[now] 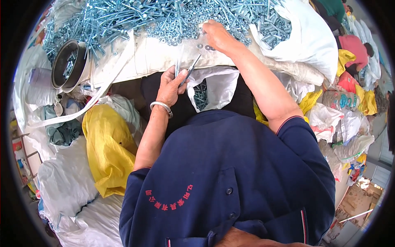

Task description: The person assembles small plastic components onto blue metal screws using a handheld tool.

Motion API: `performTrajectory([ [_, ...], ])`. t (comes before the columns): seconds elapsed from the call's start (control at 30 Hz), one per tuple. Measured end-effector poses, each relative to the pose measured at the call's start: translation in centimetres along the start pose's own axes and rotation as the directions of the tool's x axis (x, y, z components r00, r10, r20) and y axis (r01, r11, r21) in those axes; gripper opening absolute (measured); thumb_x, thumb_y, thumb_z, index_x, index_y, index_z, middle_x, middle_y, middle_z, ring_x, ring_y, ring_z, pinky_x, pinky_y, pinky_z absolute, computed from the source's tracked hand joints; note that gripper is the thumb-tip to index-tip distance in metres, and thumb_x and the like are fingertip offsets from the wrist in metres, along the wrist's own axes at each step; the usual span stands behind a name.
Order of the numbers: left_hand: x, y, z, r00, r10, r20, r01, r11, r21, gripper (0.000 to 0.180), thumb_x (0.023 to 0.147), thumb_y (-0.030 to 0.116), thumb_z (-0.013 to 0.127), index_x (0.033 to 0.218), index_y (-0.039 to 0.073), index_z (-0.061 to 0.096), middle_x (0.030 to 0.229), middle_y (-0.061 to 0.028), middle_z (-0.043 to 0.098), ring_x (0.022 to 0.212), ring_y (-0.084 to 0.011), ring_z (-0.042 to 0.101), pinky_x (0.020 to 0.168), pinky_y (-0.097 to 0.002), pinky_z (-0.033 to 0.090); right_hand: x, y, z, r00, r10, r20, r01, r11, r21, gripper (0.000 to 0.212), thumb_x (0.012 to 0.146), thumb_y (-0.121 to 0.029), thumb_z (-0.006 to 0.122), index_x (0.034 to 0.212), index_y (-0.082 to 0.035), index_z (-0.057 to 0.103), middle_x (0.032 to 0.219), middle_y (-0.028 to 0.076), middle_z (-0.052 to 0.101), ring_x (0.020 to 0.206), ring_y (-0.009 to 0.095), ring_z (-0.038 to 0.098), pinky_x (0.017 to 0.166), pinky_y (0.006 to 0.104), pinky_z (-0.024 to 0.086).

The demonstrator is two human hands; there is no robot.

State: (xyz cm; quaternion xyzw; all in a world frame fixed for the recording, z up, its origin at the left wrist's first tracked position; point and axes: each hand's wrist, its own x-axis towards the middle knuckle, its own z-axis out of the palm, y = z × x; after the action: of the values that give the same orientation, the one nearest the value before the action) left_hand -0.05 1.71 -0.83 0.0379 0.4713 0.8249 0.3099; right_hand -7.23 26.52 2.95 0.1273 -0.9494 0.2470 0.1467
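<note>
Monitoring remotely, I see the left hand (169, 86) holding bolts (193, 66) a slack grip could drop, but cannot tell if the right hand (218, 38), at far nuts (175, 34), holds one

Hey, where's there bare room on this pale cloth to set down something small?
The pale cloth is bare near its front edge between the white strap and the left hand, and in a strip between the right forearm and the white bag. Behind, bolts and nuts crowd it; loose washers lie near the right hand.
</note>
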Motion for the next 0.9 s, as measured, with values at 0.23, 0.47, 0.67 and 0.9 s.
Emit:
performTrajectory([
  [0.23, -0.2, 0.0, 0.5, 1.000, 0.015, -0.011, -0.015, 1.000, -0.008, 0.022, 0.089, 0.023, 0.072, 0.097, 0.006, 0.060, 0.072, -0.0031, 0.058, 0.047, -0.0042, 0.038, 0.042, -0.0203, 0.026, -0.3, -0.8, -1.4, 0.998, 0.064, 0.027, -0.065, 0.997, 0.049, 0.027, 0.078, 0.004, 0.055, 0.104, 0.002, 0.060, 0.092, 0.020, 0.062, 0.078, 0.032, 0.062, 0.070, 0.0375, 0.050],
  [0.47, -0.6, 0.2, 1.9, 0.980, 0.115, -0.162, -0.106, 0.992, 0.063, 0.018, 0.089, 0.017, 0.072, 0.084, 0.009, 0.056, 0.067, -0.0008, 0.057, 0.044, -0.0029, 0.037, 0.039, -0.0193, 0.025, -2.9, -5.3, -4.1, 0.948, 0.256, 0.188, -0.315, 0.691, 0.651, 0.028, 0.080, 0.002, 0.065, 0.108, 0.005, 0.060, 0.091, 0.009, 0.063, 0.073, 0.012, 0.063, 0.064, 0.0254, 0.054],
  [0.67, -0.6, 0.4, 3.0, 0.961, 0.241, -0.135, -0.215, 0.959, 0.183, 0.021, 0.088, 0.015, 0.072, 0.080, 0.010, 0.053, 0.066, 0.0006, 0.057, 0.045, -0.0020, 0.037, 0.039, -0.0192, 0.025, -4.9, -7.6, -4.7, 0.958, 0.225, 0.178, -0.283, 0.645, 0.710, 0.028, 0.081, 0.006, 0.063, 0.109, 0.006, 0.058, 0.094, 0.011, 0.063, 0.081, 0.015, 0.067, 0.071, 0.0272, 0.056],
  [0.9, -0.8, 0.9, 3.6, 0.840, 0.506, -0.198, -0.234, 0.666, 0.708, 0.042, 0.081, 0.025, 0.079, 0.067, 0.004, 0.045, 0.056, -0.0007, 0.048, 0.053, -0.0091, 0.039, 0.050, -0.0285, 0.037, -6.0, -9.1, -4.2, 0.960, 0.277, 0.039, -0.232, 0.714, 0.661, 0.027, 0.082, 0.007, 0.061, 0.109, 0.006, 0.057, 0.093, 0.011, 0.063, 0.080, 0.015, 0.067, 0.070, 0.0265, 0.055],
])
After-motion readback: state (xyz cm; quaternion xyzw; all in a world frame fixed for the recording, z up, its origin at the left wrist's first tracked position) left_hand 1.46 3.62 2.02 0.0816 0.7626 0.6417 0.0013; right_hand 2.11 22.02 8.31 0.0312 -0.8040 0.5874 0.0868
